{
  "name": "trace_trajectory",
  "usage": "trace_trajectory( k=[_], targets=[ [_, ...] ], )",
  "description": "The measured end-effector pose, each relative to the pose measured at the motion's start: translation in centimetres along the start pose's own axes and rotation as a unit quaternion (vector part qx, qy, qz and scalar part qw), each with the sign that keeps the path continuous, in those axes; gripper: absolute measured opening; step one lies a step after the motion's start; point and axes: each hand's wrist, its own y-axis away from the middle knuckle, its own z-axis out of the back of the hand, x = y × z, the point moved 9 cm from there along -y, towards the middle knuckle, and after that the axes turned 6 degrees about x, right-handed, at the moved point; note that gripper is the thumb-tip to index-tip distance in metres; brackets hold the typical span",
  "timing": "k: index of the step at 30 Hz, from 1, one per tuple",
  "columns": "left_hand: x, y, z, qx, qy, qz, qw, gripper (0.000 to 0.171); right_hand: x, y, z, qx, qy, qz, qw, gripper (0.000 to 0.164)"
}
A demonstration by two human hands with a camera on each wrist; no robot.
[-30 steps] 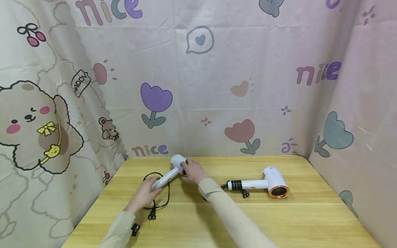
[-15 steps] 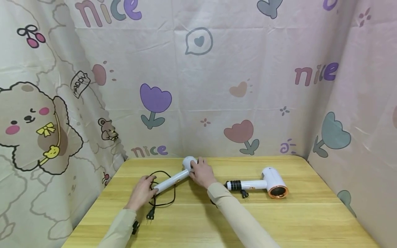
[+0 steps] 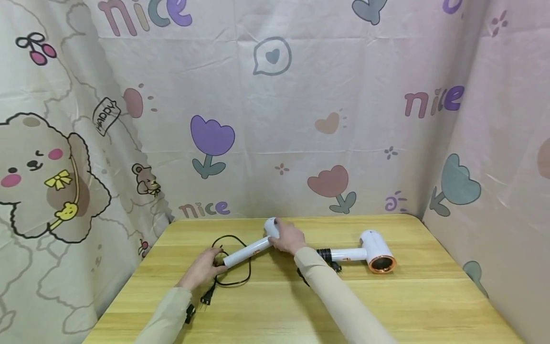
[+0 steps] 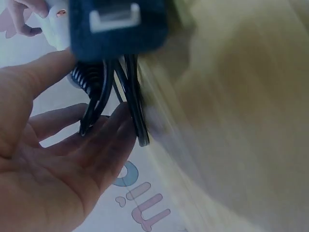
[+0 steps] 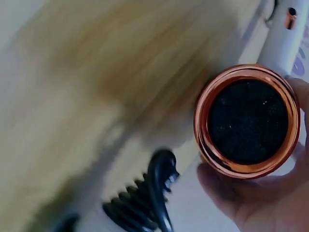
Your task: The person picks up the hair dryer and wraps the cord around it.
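Observation:
A white hair dryer [image 3: 246, 253] with a copper-rimmed outlet [image 5: 248, 121] lies slanted over the back of the table, its head to the right. My right hand [image 3: 290, 238] grips that head, fingers and thumb around it. At the handle's lower end is my left hand [image 3: 203, 270], fingers spread loosely with a gap to the thumb. The left wrist view has the ribbed cord sleeve [image 4: 89, 75] and black cord [image 4: 133, 101] running between thumb and fingers. The cord loops over the table to a two-pin plug [image 3: 206, 300].
A second white hair dryer [image 3: 375, 251], black cord wound around its handle, lies to the right, partly behind my right sleeve [image 3: 331, 286]. The wooden table [image 3: 412, 306] ends at printed curtains [image 3: 258, 119] at the back and sides.
The gripped hair dryer has moved right with my right hand, and its cord loop has shifted along. My left hand, earlier around the handle's end, now sits at the cord end with looser fingers.

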Motion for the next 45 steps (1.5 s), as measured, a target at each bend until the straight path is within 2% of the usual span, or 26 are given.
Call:
trace_trajectory(
  k=[2,5,7,9,11,12,14,18,20,23,26,29,31,35,39,41,45],
  targets=[
    [-0.2,-0.2,-0.1,0.002,0.005,-0.003,1.0000,0.062,-0.8,0.0,-0.2,0.017,-0.062,-0.015,0.998,0.085],
    [-0.5,-0.3,-0.3,0.000,0.019,0.000,0.9998,0.059,-2.1,0.1,-0.4,0.046,-0.144,-0.034,0.988,0.093],
    [-0.7,-0.6,-0.2,-0.009,0.028,-0.001,0.9996,0.059,-2.8,0.1,-0.5,0.067,-0.196,-0.039,0.978,0.087],
    [-1.0,-0.9,-0.1,-0.021,0.039,-0.002,0.9990,0.059,-3.3,0.2,-0.3,0.080,-0.244,-0.032,0.966,0.071],
    [-1.4,-1.3,0.1,-0.039,0.046,-0.008,0.9982,0.059,-3.7,0.3,0.2,0.083,-0.293,-0.016,0.952,0.057],
    [-1.7,-1.5,0.2,-0.048,0.051,-0.012,0.9975,0.060,-4.0,0.2,0.4,0.087,-0.327,-0.012,0.941,0.053],
    [-2.2,-1.7,0.4,-0.068,0.060,-0.020,0.9957,0.061,-4.4,0.3,0.9,0.085,-0.381,-0.003,0.921,0.054],
    [-3.6,-1.8,1.3,-0.121,0.068,-0.051,0.9889,0.060,-5.9,0.7,1.8,0.079,-0.464,-0.028,0.882,0.079],
    [-4.5,-1.7,1.8,-0.145,0.062,-0.074,0.9846,0.058,-6.7,1.1,2.2,0.067,-0.478,-0.050,0.875,0.090],
    [-6.0,-1.6,2.3,-0.179,0.044,-0.119,0.9756,0.055,-7.7,2.0,3.0,0.048,-0.490,-0.074,0.867,0.094],
    [-7.5,-1.5,2.7,-0.212,0.038,-0.156,0.9639,0.057,-8.2,3.0,4.0,0.027,-0.498,-0.070,0.864,0.086],
    [-8.6,-1.6,2.8,-0.231,0.064,-0.174,0.9551,0.060,-8.8,4.1,5.2,0.001,-0.505,-0.061,0.861,0.073],
    [-8.8,-1.8,2.7,-0.232,0.099,-0.170,0.9527,0.060,-9.3,4.9,5.9,-0.021,-0.504,-0.057,0.862,0.068],
    [-8.9,-2.2,2.6,-0.230,0.175,-0.158,0.9444,0.045,-10.6,6.6,7.4,-0.050,-0.492,-0.057,0.867,0.067],
    [-9.3,-2.5,2.8,-0.230,0.208,-0.155,0.9380,0.032,-11.6,7.7,9.1,-0.065,-0.493,-0.045,0.867,0.070],
    [-9.5,-2.8,2.8,-0.221,0.226,-0.152,0.9364,0.030,-12.1,8.1,9.9,-0.075,-0.495,-0.039,0.865,0.068],
    [-9.9,-3.4,2.7,-0.205,0.278,-0.139,0.9280,0.032,-13.2,8.8,11.4,-0.091,-0.497,-0.038,0.862,0.064]
  ],
)
